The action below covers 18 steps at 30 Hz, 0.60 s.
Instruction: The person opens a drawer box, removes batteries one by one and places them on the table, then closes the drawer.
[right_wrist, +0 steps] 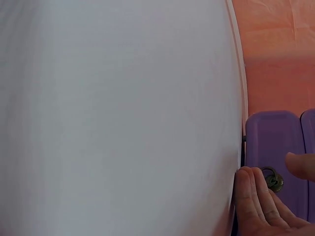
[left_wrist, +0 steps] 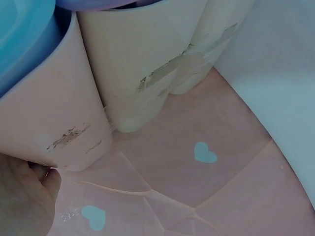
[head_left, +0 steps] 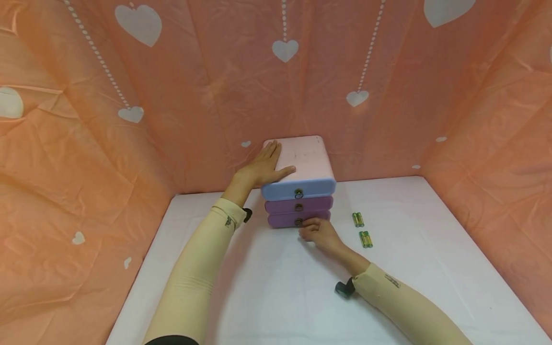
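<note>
A drawer unit (head_left: 306,155) sits under the flat left hand (head_left: 264,167), its lowest pull (right_wrist: 274,182) beside the straight-fingered right hand (head_left: 322,234).

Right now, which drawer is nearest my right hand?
The bottom purple drawer: your right hand is at its knob, beneath the middle purple drawer and top blue drawer.

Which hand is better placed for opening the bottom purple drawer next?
Probably the right hand: it is beside the ring pull of the bottom purple drawer, while the left hand rests on the pink-topped drawer unit.
</note>
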Each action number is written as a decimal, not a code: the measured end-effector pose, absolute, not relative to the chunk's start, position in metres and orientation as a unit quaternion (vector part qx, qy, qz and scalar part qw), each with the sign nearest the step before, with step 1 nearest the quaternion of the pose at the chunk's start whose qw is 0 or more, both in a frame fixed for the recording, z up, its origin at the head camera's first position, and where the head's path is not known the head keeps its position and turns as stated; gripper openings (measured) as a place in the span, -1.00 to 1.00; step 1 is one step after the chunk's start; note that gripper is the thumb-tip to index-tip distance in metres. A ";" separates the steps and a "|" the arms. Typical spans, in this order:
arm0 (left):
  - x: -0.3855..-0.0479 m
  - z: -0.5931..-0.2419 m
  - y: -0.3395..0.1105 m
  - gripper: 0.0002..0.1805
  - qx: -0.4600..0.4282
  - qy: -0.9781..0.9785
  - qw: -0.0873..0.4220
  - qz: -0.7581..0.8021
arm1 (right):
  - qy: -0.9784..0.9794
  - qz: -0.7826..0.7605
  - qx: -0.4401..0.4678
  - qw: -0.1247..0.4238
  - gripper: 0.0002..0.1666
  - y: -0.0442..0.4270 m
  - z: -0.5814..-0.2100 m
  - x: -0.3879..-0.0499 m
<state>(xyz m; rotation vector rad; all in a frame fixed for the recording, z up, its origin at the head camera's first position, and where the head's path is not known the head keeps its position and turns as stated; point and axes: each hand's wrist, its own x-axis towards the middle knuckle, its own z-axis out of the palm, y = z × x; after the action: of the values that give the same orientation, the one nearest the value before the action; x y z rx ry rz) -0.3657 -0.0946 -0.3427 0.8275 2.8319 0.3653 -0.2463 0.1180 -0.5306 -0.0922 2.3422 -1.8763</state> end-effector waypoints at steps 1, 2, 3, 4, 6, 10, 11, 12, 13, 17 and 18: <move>-0.366 -0.343 -0.095 0.18 0.277 0.949 0.084 0.122 | 0.778 -0.624 -0.030 0.070 -0.58 0.118 -0.531 -0.246; -0.366 -0.343 -0.095 0.18 0.277 0.949 0.084 0.122 | 0.778 -0.623 -0.031 0.070 -0.58 0.117 -0.530 -0.246; -0.366 -0.343 -0.094 0.18 0.276 0.950 0.084 0.123 | 0.779 -0.623 -0.034 0.070 -0.59 0.117 -0.530 -0.246; -0.365 -0.343 -0.094 0.18 0.276 0.949 0.084 0.124 | 0.778 -0.623 -0.033 0.071 -0.59 0.117 -0.530 -0.246; -0.365 -0.342 -0.094 0.18 0.275 0.949 0.085 0.125 | 0.777 -0.625 -0.029 0.072 -0.60 0.117 -0.530 -0.246; -0.365 -0.343 -0.094 0.18 0.276 0.949 0.085 0.124 | 0.774 -0.629 -0.026 0.072 -0.64 0.117 -0.530 -0.247; -0.365 -0.343 -0.094 0.18 0.276 0.949 0.085 0.124 | 0.773 -0.630 -0.024 0.071 -0.65 0.117 -0.530 -0.247; -0.366 -0.343 -0.094 0.18 0.276 0.949 0.084 0.125 | 0.771 -0.632 -0.022 0.071 -0.65 0.117 -0.530 -0.247; -0.366 -0.343 -0.094 0.18 0.276 0.949 0.085 0.126 | 0.768 -0.636 -0.019 0.072 -0.66 0.117 -0.531 -0.247; -0.366 -0.343 -0.095 0.18 0.278 0.948 0.085 0.128 | 0.743 -0.664 -0.005 0.083 -0.66 0.117 -0.530 -0.248; -0.366 -0.343 -0.095 0.18 0.279 0.948 0.085 0.129 | 0.736 -0.671 -0.002 0.087 -0.67 0.117 -0.530 -0.248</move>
<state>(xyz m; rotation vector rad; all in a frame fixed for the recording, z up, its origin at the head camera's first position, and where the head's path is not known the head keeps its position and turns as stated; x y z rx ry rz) -0.3659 -0.0946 -0.3429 0.8317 2.8269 0.3844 -0.2485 0.1166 -0.5304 -0.0049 2.1929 -1.9998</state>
